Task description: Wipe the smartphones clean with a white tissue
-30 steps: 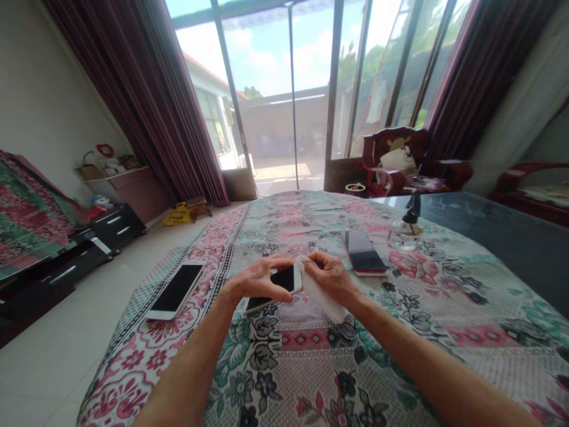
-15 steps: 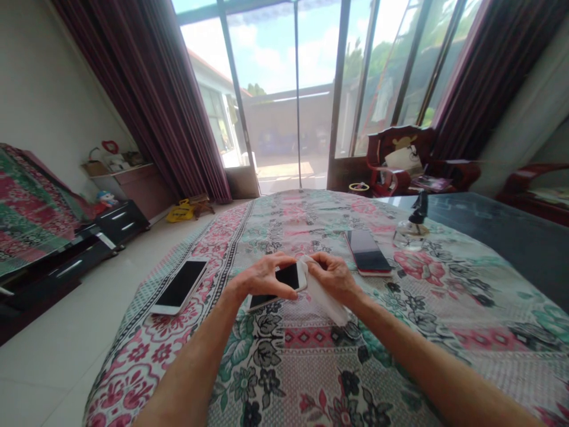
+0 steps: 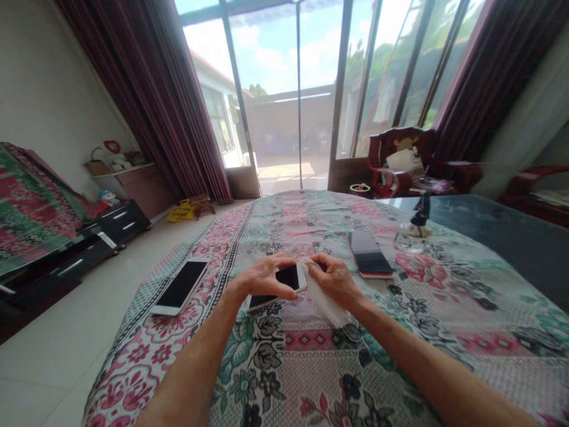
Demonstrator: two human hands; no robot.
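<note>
A white smartphone (image 3: 288, 277) with a dark screen lies over the middle of the table, partly hidden by my left hand (image 3: 264, 277). That hand grips it by its two long edges, thumb on the near side and fingers on the far side. My right hand (image 3: 331, 277) pinches a white tissue (image 3: 328, 302) against the phone's right end, and the rest of the tissue hangs down toward me. Another white smartphone (image 3: 181, 289) lies screen up to the left. Beyond my right hand rests a red-edged smartphone (image 3: 370, 254), also screen up.
A patterned floral cloth (image 3: 311, 367) covers the table. A clear bottle with a black spray top (image 3: 418, 222) stands at the right, near a dark glossy surface (image 3: 484, 222). Farther back are a carved wooden chair (image 3: 400, 154) and glass doors (image 3: 284, 130).
The tissue's hanging part has shifted slightly, and my right fingers have moved a little at the phone's end. My left hand keeps its hold on the phone.
</note>
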